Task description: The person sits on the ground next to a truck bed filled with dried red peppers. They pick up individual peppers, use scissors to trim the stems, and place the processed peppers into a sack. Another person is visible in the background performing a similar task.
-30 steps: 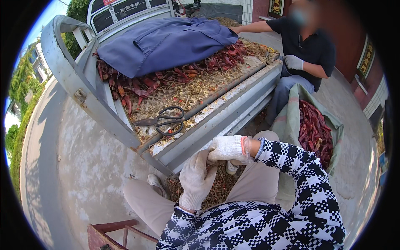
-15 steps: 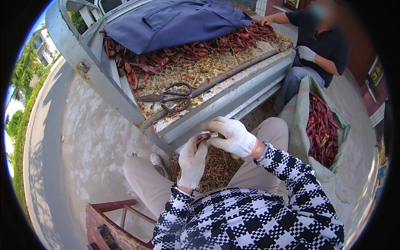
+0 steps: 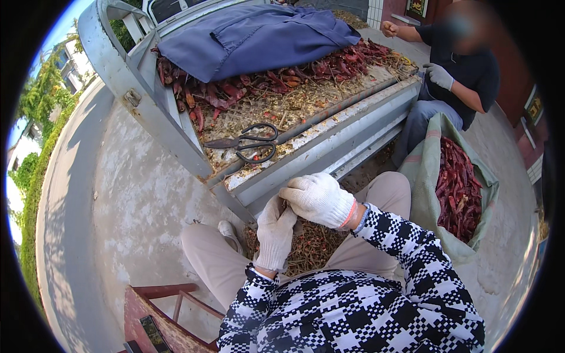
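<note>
Both my hands wear white knit gloves and meet over my lap. My left hand [image 3: 275, 236] is closed, its fingertips on a dried chili pepper [image 3: 286, 204], of which only a small brownish bit shows. Against it my right hand [image 3: 318, 199] is closed too, its fingers bent over the same pepper and hiding most of it. Below the hands, between my knees, lies a heap of dry stems and chili scraps [image 3: 312, 244]. Black-handled scissors [image 3: 247, 143] rest on the truck bed's edge, beyond the hands.
A truck bed [image 3: 329, 120] holds dried red chilies [image 3: 235, 88] under a blue cloth [image 3: 259, 41]. To the right stands an open green sack [image 3: 425, 170] of chilies. A co-worker [image 3: 453, 76] sits behind it. A worn red wooden chair [image 3: 159, 315] is at lower left.
My right hand's fingers have folded down over the pepper, which now shows less. The co-worker's bare hand has lifted from the chili pile. The view has shifted slightly.
</note>
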`<state>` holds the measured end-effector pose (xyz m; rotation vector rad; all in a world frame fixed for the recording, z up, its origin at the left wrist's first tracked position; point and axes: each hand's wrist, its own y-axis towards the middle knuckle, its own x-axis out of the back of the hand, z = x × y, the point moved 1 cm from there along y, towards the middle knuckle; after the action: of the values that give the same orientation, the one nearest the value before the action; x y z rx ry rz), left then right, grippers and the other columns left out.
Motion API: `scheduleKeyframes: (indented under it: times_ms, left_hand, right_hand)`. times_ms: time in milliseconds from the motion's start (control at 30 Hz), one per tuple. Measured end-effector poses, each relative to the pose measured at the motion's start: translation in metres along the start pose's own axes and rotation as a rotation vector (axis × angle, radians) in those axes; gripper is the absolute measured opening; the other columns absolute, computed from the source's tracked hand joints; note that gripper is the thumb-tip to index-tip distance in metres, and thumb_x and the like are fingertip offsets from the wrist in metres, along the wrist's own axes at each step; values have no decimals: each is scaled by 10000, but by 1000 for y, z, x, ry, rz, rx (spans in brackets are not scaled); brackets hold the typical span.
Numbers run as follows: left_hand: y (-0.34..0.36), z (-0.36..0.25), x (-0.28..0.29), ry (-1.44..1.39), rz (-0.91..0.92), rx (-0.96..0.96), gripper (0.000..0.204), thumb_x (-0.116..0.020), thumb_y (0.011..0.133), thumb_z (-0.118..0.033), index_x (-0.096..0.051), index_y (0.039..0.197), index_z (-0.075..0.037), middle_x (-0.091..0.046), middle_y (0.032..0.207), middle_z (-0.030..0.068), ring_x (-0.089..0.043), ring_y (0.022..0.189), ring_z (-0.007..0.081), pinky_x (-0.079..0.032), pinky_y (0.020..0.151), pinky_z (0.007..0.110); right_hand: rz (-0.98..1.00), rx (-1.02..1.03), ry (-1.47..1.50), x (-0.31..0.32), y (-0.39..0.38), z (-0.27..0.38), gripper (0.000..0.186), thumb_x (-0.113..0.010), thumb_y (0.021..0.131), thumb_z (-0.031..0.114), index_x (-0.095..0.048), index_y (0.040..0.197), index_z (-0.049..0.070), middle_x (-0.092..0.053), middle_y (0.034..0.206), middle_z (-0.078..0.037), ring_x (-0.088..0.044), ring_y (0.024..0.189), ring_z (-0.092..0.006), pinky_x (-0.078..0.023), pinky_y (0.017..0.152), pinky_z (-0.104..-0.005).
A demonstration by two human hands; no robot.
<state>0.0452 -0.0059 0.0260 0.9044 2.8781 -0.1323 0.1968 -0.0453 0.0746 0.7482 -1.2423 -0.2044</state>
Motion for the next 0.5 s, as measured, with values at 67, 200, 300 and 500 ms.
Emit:
scheduleKeyframes:
  times_ms: [67, 200, 300, 500]
  left_hand:
    - [-2, 1, 0, -173, 43, -17, 328, -552, 997, -105, -592, 1286, 44, -691, 1041, 58, -627, 745, 77, -498, 624, 239]
    - [1, 5, 3, -9, 78, -65, 351, -554, 989, -97, -575, 1311, 41, -696, 1099, 81, -669, 845, 154, -539, 752, 291]
    - [4, 19, 7, 196, 0, -281, 348, -566, 970, -97, -591, 1299, 13, -707, 1113, 131, -701, 933, 244, -538, 852, 337]
    - [3, 12, 6, 338, -60, -258, 233, -603, 943, -127, -670, 1121, 7, -705, 955, 206, -698, 924, 332, -521, 823, 388]
  right_hand:
    - [-11, 6, 72, -3, -2, -1, 159, -672, 802, 173, -700, 950, 126, -643, 802, -63, -690, 742, -278, -560, 628, -403]
    - [64, -35, 116, 2, -1, -4, 148, -659, 829, 205, -710, 945, 130, -661, 840, -76, -690, 809, -288, -565, 683, -414]
    - [156, -69, 80, 8, 3, 2, 144, -640, 859, 219, -714, 938, 124, -675, 869, -79, -689, 840, -290, -567, 722, -420]
    - [91, -294, 367, -5, -8, 0, 220, -633, 893, 240, -715, 967, 50, -696, 886, -125, -695, 856, -314, -570, 735, -420]
